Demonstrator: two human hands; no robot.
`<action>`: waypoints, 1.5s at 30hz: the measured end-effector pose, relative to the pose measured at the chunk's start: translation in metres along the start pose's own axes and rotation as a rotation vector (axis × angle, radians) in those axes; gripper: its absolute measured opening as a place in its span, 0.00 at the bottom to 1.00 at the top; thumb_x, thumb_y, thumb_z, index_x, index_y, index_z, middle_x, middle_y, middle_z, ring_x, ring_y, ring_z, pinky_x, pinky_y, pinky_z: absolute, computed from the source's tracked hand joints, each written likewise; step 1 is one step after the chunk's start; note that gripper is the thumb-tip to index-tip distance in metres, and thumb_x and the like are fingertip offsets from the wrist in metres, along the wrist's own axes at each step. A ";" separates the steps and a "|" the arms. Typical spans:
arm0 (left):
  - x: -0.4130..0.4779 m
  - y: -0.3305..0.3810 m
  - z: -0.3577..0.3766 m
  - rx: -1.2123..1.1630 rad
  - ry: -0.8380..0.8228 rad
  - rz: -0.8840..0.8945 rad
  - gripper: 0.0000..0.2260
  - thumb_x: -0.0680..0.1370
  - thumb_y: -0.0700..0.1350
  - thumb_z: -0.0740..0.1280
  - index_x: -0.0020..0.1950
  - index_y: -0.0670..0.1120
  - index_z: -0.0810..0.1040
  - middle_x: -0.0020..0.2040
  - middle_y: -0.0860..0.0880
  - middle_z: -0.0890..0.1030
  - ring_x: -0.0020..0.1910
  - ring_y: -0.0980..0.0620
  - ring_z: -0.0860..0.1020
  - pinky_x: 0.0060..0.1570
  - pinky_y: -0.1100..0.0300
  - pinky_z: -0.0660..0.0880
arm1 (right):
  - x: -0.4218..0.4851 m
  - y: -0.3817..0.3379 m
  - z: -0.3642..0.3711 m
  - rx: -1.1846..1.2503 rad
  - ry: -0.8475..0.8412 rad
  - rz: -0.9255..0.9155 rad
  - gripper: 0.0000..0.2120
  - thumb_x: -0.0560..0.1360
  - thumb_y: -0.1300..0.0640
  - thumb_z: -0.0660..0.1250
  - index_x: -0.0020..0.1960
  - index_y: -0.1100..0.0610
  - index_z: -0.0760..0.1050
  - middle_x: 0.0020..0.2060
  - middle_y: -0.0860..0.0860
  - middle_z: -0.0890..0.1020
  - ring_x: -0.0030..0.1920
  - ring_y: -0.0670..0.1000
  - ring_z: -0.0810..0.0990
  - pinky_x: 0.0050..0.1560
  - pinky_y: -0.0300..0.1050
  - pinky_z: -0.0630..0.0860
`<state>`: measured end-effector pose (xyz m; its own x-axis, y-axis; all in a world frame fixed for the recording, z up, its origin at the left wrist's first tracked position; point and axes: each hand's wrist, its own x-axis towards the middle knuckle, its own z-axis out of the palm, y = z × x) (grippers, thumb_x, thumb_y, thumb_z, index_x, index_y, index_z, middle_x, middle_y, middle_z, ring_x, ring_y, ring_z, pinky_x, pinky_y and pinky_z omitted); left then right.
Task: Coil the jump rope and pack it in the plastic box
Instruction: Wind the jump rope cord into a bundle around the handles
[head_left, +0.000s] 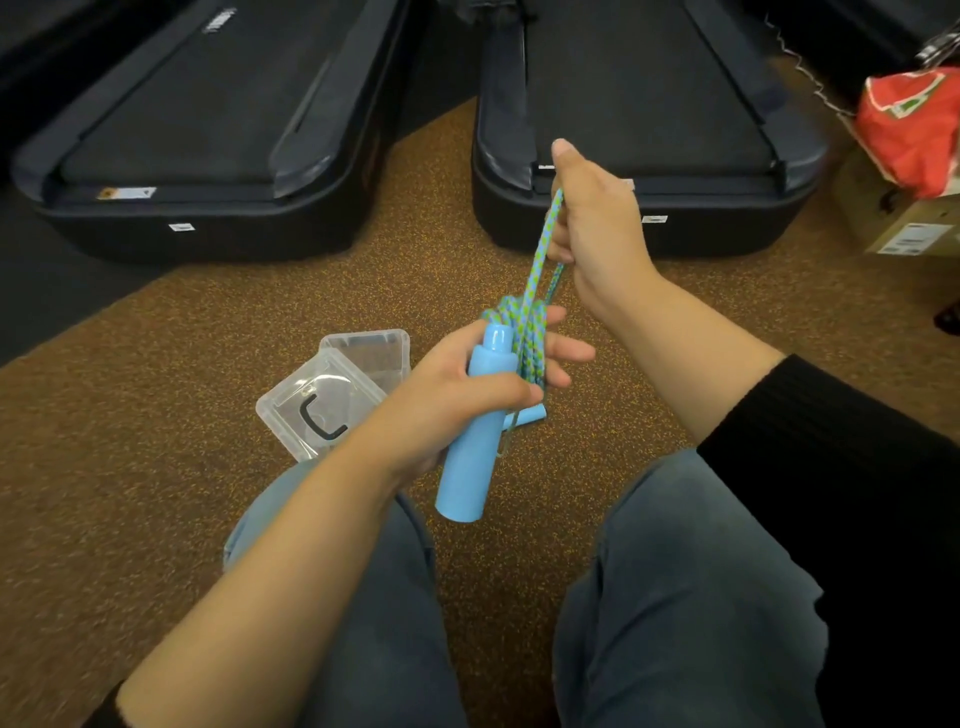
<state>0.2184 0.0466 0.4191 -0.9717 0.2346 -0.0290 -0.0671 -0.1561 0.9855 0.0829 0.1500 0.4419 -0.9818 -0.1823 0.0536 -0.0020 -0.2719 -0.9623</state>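
Head view: a jump rope (524, 353) with pale blue handles and a blue-green braided cord (540, 254) is held above the person's knees. The left hand (457, 395) curls round one handle (467, 462), whose long axis points away from the body. The right hand (597, 234) grips a taut cord strand higher up. A clear plastic box (371, 353) lies on the floor to the left.

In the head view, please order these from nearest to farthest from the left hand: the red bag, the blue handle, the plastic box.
1. Blue handle: held in the left hand itself.
2. Plastic box: on the floor, just left of that hand.
3. Red bag: far away, top right.
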 end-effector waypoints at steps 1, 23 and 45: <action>0.000 0.000 0.000 0.018 -0.005 0.008 0.23 0.67 0.32 0.62 0.61 0.45 0.72 0.50 0.51 0.84 0.46 0.56 0.80 0.54 0.61 0.75 | 0.000 0.000 0.001 -0.001 0.005 0.008 0.21 0.80 0.53 0.59 0.30 0.52 0.57 0.19 0.44 0.58 0.21 0.43 0.55 0.23 0.38 0.52; 0.006 0.015 -0.035 -0.159 0.117 0.164 0.22 0.66 0.38 0.65 0.60 0.40 0.76 0.60 0.43 0.81 0.55 0.49 0.79 0.57 0.56 0.73 | -0.057 0.069 0.003 -0.379 -0.268 0.265 0.18 0.79 0.51 0.57 0.31 0.54 0.68 0.20 0.44 0.64 0.20 0.44 0.59 0.24 0.38 0.56; 0.012 -0.003 -0.026 0.069 0.041 -0.069 0.11 0.64 0.34 0.63 0.44 0.44 0.74 0.33 0.56 0.82 0.33 0.63 0.78 0.37 0.69 0.73 | -0.062 0.020 -0.010 -0.569 -0.371 -0.154 0.16 0.74 0.50 0.62 0.32 0.58 0.70 0.27 0.52 0.70 0.29 0.48 0.69 0.33 0.51 0.67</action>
<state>0.2014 0.0245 0.4113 -0.9739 0.2025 -0.1022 -0.1192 -0.0738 0.9901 0.1416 0.1651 0.4171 -0.8325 -0.5201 0.1907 -0.3349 0.1982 -0.9212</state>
